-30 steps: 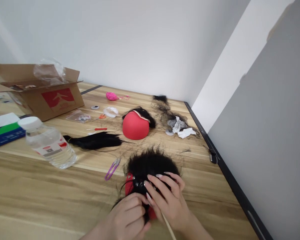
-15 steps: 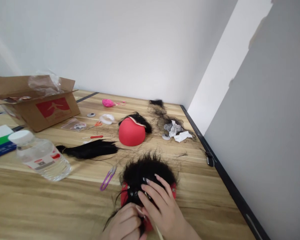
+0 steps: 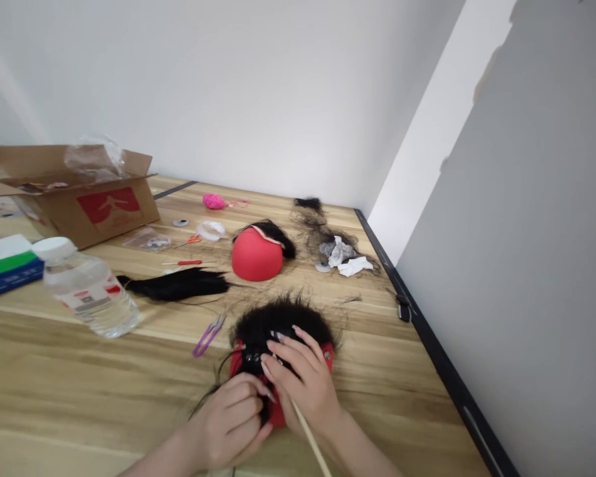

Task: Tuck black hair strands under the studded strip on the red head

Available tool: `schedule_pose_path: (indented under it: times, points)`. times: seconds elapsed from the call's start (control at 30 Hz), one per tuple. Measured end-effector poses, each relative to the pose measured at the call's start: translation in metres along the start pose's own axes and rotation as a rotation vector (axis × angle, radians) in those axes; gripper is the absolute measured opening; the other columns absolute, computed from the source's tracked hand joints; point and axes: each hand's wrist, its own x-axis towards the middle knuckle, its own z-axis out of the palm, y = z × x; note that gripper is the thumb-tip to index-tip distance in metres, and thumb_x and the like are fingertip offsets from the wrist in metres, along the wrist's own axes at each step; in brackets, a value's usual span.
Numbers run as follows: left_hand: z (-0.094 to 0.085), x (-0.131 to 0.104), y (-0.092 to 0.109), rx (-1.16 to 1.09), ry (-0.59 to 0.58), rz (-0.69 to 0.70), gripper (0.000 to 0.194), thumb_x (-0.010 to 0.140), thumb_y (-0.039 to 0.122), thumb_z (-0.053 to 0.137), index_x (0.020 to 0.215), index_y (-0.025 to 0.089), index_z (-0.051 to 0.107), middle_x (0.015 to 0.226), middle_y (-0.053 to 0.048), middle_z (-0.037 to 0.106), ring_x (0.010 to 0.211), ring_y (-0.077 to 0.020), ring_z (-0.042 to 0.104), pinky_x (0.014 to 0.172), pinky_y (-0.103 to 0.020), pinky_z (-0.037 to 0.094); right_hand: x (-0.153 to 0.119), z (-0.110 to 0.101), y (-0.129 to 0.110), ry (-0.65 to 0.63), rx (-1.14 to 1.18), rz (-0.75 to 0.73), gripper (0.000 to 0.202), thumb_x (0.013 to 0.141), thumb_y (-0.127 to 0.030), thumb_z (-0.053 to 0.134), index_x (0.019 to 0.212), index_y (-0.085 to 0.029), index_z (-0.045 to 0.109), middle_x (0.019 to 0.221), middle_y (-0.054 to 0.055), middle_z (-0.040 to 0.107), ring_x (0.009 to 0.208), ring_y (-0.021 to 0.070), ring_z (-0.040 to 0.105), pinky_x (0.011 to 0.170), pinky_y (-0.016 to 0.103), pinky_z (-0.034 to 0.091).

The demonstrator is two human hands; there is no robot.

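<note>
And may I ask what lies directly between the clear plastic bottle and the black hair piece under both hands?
In the head view, purple-handled metal snips lie there, on the wooden table.

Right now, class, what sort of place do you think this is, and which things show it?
Probably a craft workspace, though no sign confirms it: a wood-grained table bears a bundle of black hair, purple-handled snips and a red dome.
</note>
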Motion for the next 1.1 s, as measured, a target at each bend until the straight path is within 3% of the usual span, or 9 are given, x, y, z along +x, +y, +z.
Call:
schedule_pose_path:
  times: [0.17, 0.4, 0.7, 1.1]
  points:
    - [0.001, 0.002, 0.0, 0.031, -0.013, 0.067, 0.027, 0.08, 0.004, 0.053, 0.055, 0.013, 0.049, 0.053, -0.001, 0.05, 0.06, -0.011, 0.044, 0.069, -0.028, 0.056, 0.001, -0.003, -0.004, -0.014, 0.037, 0.056, 0.028, 0.086, -0.008, 0.053, 0.11, -0.016, 0.063, 0.107, 0.008, 0.071, 0.107, 0.0221, 0.062, 0.102, 0.048, 0.045]
    - [0.003, 0.003, 0.005, 0.088, -0.031, 0.043, 0.028, 0.082, 0.007, 0.05, 0.055, 0.015, 0.048, 0.053, 0.001, 0.047, 0.057, -0.0104, 0.041, 0.069, -0.028, 0.055, 0.002, -0.005, -0.008, -0.029, 0.061, 0.088, 0.027, 0.086, -0.007, 0.053, 0.108, -0.017, 0.064, 0.107, 0.008, 0.071, 0.106, 0.0218, 0.063, 0.102, 0.048, 0.045]
    - [0.0, 0.003, 0.003, 0.094, -0.042, 0.067, 0.026, 0.081, 0.008, 0.052, 0.055, 0.015, 0.05, 0.053, 0.001, 0.046, 0.057, -0.0107, 0.04, 0.07, -0.028, 0.055, 0.003, -0.004, -0.005, -0.001, 0.026, 0.015, 0.028, 0.086, -0.007, 0.052, 0.11, -0.014, 0.064, 0.105, 0.009, 0.072, 0.107, 0.0211, 0.064, 0.101, 0.048, 0.046]
    - [0.001, 0.009, 0.009, 0.136, -0.047, 0.076, 0.027, 0.076, 0.009, 0.057, 0.051, 0.015, 0.048, 0.051, 0.002, 0.042, 0.055, -0.01, 0.035, 0.066, -0.028, 0.049, 0.0, -0.004, -0.007, -0.038, 0.014, 0.03, 0.03, 0.085, -0.006, 0.052, 0.112, -0.015, 0.063, 0.107, 0.01, 0.071, 0.108, 0.0233, 0.064, 0.101, 0.051, 0.046]
